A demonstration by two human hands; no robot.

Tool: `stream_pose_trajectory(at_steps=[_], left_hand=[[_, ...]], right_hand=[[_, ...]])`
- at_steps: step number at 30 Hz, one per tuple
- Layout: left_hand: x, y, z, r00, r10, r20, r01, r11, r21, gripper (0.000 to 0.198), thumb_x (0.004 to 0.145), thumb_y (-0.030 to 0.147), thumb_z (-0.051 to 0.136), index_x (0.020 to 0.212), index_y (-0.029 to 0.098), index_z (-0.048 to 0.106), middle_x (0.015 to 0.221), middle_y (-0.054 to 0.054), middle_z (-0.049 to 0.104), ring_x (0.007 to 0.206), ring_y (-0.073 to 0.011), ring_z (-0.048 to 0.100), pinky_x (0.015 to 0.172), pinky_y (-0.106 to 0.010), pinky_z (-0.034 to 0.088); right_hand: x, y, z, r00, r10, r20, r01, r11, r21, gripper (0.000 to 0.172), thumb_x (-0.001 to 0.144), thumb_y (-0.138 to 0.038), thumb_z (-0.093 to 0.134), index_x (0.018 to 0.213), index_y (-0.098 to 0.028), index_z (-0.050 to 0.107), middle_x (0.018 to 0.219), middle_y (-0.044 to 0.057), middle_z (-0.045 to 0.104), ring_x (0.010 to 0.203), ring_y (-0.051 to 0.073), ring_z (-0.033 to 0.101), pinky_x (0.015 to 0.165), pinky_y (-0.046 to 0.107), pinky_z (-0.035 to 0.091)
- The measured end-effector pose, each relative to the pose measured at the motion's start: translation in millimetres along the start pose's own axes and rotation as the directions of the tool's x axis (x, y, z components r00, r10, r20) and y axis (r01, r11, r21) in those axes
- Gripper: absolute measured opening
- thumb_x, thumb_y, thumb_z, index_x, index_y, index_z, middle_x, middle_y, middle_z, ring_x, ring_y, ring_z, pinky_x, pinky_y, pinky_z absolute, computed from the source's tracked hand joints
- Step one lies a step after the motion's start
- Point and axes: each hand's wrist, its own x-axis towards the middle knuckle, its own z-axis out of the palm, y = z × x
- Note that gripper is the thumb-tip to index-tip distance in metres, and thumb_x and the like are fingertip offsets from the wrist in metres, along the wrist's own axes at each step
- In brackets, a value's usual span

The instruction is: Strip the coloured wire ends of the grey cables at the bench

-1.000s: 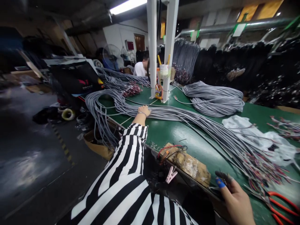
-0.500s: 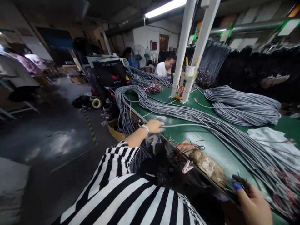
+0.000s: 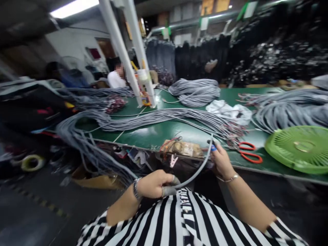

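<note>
A single grey cable (image 3: pixel 198 172) bends upward between my two hands in front of my striped shirt. My left hand (image 3: pixel 156 183) pinches it low down, with greyish coverings on the fingertips. At the table edge my right hand (image 3: pixel 221 160), blue tape round its thumb, is closed about the cable near its upper end. Something dark shows at those right fingertips, too small to name. Just behind the hands lies a tape-wrapped brown block (image 3: pixel 186 149) with thin wires, and a pink clip (image 3: pixel 173 160) hangs at the edge beside it.
A long bundle of grey cables (image 3: pixel 143 119) crosses the green table (image 3: pixel 159 134) and droops off its left side. To the right are red-handled scissors (image 3: pixel 249 155) and a green basket (image 3: pixel 297 148). Farther back stand a coiled cable bundle (image 3: pixel 196 91), white posts (image 3: pixel 120 44) and a seated person (image 3: pixel 115 78).
The view has swung right. My left hand has drawn the cable from the table towards my body. My right hand has come to the cable's upper end.
</note>
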Motion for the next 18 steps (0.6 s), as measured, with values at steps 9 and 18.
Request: stream_pose_trajectory(at_steps=[9,18], left_hand=[[-45,-64,45.8,0.919,-0.392,-0.037,0.377,0.903,-0.206,0.029,0.076,0.047,0.06,0.071,0.021,0.069,0.067,0.0,0.063,0.064,-0.0165,0.055,0.062,-0.026,0.046],[21,-42,69.2,0.915,-0.372,-0.155,0.245,0.818,-0.521,0.038,0.08,0.052,0.059,0.099,0.019,0.061,0.075,-0.003,0.064,0.066,-0.0147,0.059,0.065,-0.027,0.048]], right_hand=[[-29,-18,-8,0.976,0.162,0.144,-0.215,0.808,0.548,0.02,0.069,-0.024,0.064,0.083,-0.018,0.051,0.067,-0.003,0.059,0.037,0.0,0.018,0.035,0.017,0.01],[-68,3,66,0.87,0.048,0.491,-0.195,0.948,0.253,0.014,0.082,-0.029,0.051,0.092,-0.02,0.053,0.069,-0.003,0.058,0.044,0.005,0.033,0.042,0.019,0.026]])
